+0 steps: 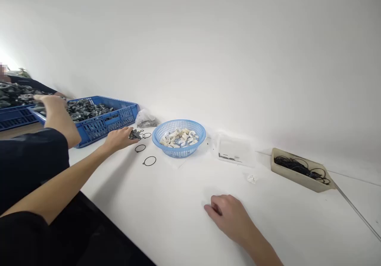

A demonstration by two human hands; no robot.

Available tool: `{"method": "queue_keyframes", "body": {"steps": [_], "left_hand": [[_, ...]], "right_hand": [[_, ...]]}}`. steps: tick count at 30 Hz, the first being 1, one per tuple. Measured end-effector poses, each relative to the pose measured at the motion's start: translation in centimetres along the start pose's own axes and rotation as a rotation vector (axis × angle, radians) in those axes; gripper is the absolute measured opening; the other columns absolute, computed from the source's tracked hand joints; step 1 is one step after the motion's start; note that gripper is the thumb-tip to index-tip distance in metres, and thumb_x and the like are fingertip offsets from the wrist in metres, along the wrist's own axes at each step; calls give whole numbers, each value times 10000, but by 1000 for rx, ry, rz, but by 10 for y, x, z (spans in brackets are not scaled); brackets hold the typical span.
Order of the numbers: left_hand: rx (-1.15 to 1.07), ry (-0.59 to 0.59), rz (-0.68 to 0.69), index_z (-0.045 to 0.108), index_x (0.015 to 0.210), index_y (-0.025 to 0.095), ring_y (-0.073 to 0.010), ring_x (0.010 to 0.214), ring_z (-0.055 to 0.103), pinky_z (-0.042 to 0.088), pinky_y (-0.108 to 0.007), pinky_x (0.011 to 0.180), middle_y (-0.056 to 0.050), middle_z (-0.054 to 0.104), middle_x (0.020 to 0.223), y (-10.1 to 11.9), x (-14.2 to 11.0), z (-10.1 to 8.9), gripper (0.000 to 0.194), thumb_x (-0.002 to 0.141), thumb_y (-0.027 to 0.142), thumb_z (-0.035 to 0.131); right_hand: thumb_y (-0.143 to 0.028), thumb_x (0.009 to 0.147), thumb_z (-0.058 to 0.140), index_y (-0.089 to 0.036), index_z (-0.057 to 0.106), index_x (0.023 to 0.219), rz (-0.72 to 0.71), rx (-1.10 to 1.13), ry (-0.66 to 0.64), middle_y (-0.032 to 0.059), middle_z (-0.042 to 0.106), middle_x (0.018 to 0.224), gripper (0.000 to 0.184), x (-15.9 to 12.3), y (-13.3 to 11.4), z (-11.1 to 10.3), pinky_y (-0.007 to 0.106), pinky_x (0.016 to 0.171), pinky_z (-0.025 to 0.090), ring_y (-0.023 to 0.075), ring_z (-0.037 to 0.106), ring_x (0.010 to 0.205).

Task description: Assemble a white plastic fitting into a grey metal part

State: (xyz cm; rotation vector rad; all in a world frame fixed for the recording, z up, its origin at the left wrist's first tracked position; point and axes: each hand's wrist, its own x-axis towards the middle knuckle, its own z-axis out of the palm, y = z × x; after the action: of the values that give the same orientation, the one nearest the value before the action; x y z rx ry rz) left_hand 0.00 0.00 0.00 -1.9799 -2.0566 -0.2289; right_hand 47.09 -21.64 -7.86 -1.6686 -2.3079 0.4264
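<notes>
My left hand (pixel 118 139) reaches across the table with its fingers closed on a dark grey plastic part (pixel 135 134). The part's exact kind is too small to make out. Beside it on the tabletop lie thin black rings, one ring (pixel 140 148) just below the hand and another ring (pixel 149 161) nearer to me. My right hand (pixel 228 216) rests on the white table with its fingers loosely curled in, and nothing shows in them. Right of the left hand stands a round blue basket (pixel 179 155) with several whitish curved parts (pixel 181 137).
A blue crate (pixel 107 125) of dark parts stands at the left, a co-worker's arm (pixel 61 119) over it. Another person sits farther back. Along the wall are a plastic bag (pixel 145 119), a clear tray (pixel 236 151) and a beige bin (pixel 297 176) of black rings.
</notes>
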Motion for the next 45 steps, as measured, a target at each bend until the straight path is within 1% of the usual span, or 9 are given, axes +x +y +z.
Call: {"method": "queue_keyframes", "body": {"steps": [4, 8, 13, 20, 23, 27, 32, 38, 45], "left_hand": [[24, 104, 187, 487, 1431, 190, -381, 1209, 541, 383, -470, 1053, -146, 599, 1316, 32, -20, -41, 817, 802, 702, 580], [-73, 301, 659, 596, 1324, 207, -292, 1164, 593, 443, -414, 1027, -106, 650, 1256, 94, -66, -64, 590, 870, 584, 590], [-346, 588, 1089, 563, 1327, 175, -253, 1017, 652, 539, -391, 880, -120, 681, 1126, 190, -135, -53, 615, 800, 459, 705], [-696, 626, 1121, 528, 1308, 137, -225, 861, 649, 529, -357, 708, -128, 676, 1023, 275, -155, -21, 610, 784, 428, 643], [-724, 574, 1086, 510, 1316, 147, -233, 875, 662, 525, -358, 708, -129, 676, 1072, 288, -151, -9, 628, 762, 407, 650], [-776, 421, 970, 490, 1315, 180, -212, 846, 674, 509, -331, 702, -98, 682, 1112, 292, -159, 4, 687, 650, 315, 595], [-769, 235, 896, 446, 1341, 206, -194, 672, 621, 435, -315, 634, -6, 658, 801, 292, -166, 17, 823, 574, 419, 654], [-736, -5, 875, 468, 1271, 258, -227, 740, 653, 470, -340, 707, 11, 676, 857, 289, -160, 27, 857, 522, 553, 764], [-735, -136, 942, 408, 1356, 297, -287, 903, 667, 520, -414, 851, -29, 668, 1039, 283, -157, 29, 856, 659, 701, 696]], "right_hand": [[-319, 959, 447, -145, 343, 651, -6, 31, 38, -15, 433, 593, 369, -2, -3, -2, 271, 578, 204, 104, 290, 576], [-414, 936, 517, -165, 433, 694, 54, 185, 70, -24, 445, 621, 357, -4, -10, -7, 247, 599, 246, 100, 340, 600], [-484, 864, 610, -207, 550, 922, 145, 637, 14, -51, 346, 640, 290, -2, -14, -17, 211, 578, 305, 97, 349, 607], [-387, 783, 693, -203, 602, 1016, 181, 697, 71, -18, 604, 820, 310, 2, -13, -27, 225, 640, 401, 116, 494, 684], [-388, 722, 743, -221, 612, 1053, 287, 575, 153, -15, 645, 836, 393, 3, -16, -32, 246, 656, 415, 142, 541, 701], [-380, 738, 689, -203, 629, 861, 394, 384, 210, 3, 654, 753, 223, 5, -17, -31, 266, 646, 398, 169, 575, 688], [-430, 749, 673, -203, 634, 779, 407, 193, 203, 28, 674, 745, 233, 8, -16, -21, 285, 661, 372, 212, 612, 716], [-570, 799, 635, -220, 647, 838, 421, 102, 121, 39, 688, 786, 353, 6, -15, -20, 273, 640, 346, 222, 625, 729], [-785, 862, 412, -195, 464, 684, 406, 42, 341, 4, 415, 588, 618, 13, 0, -28, 266, 607, 347, 155, 419, 592]]}}
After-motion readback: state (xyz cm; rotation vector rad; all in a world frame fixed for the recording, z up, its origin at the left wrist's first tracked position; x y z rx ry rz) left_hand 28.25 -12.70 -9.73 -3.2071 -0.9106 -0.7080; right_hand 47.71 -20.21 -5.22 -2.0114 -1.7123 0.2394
